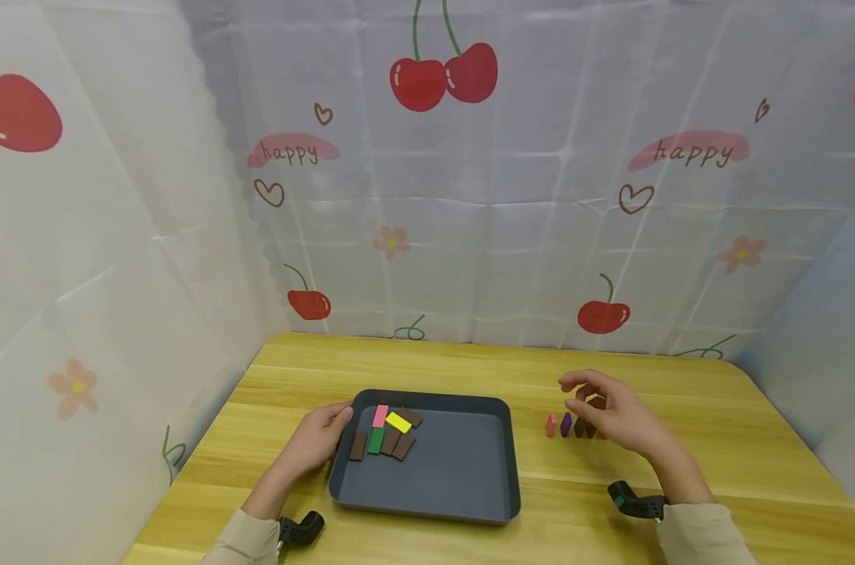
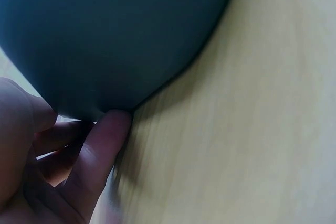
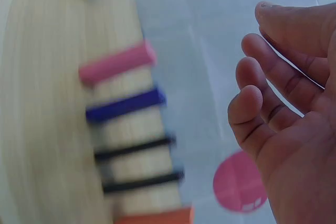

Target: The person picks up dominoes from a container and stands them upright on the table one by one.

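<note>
My left fingers (image 2: 100,150) pinch the gray tray (image 1: 455,471) by its edge; my right fingers (image 3: 247,108), loosely curved, hold nothing, a pink domino (image 1: 550,424) and purple domino (image 1: 566,424) upright to their left.

One grey rectangular tray (image 1: 455,467), seven flat tiles (image 1: 376,441)
Four brown (image 1: 403,446), one pink (image 1: 380,415), one yellow (image 1: 399,422), one green are counted; at least five upright tiles (image 1: 566,424) are seen outside.

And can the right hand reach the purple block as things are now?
Probably yes: the right hand looks empty and hovers nearby, and the purple block stands with gaps on both sides.
</note>
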### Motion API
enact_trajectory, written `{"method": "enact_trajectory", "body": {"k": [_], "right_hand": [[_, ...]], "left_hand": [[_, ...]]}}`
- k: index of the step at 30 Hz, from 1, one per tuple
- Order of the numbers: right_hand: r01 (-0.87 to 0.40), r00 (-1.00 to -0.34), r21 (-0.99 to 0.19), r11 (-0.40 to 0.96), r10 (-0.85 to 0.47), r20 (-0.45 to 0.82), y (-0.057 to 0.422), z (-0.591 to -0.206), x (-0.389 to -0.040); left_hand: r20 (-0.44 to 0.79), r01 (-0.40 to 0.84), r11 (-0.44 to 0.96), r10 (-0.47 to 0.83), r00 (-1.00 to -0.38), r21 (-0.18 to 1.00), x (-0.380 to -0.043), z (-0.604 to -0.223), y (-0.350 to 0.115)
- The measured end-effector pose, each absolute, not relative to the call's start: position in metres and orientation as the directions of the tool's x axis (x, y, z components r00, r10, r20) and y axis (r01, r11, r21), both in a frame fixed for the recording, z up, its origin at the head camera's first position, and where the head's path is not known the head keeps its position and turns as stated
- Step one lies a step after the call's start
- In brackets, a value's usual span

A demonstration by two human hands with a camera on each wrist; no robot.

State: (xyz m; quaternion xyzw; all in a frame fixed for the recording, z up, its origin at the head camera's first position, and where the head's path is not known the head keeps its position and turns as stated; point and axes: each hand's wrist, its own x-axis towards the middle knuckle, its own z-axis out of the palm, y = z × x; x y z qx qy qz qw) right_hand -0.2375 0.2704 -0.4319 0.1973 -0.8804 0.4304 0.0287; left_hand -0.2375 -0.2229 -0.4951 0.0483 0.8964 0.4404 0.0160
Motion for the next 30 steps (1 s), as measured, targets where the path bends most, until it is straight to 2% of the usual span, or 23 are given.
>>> {"method": "enact_trajectory", "body": {"k": [12, 21, 30], "right_hand": [[-0.392, -0.879, -0.781, 0.485, -0.447, 0.164, 0.217, -0.416, -0.256], [-0.477, -0.828, -0.725, 0.497, -0.529, 0.183, 0.179, -0.411, -0.269], [-0.502, -0.779, -0.745, 0.439, -0.605, 0.168, 0.15, -0.415, -0.28]], "left_hand": [[0.025, 0.092, 0.614, 0.116, -0.993, 0.784, -0.237, -0.494, -0.223], [0.012, 0.075, 0.612, 0.107, -0.994, 0.787, -0.238, -0.493, -0.222], [-0.003, 0.063, 0.6, 0.108, -0.994, 0.797, -0.238, -0.491, -0.223]]}}
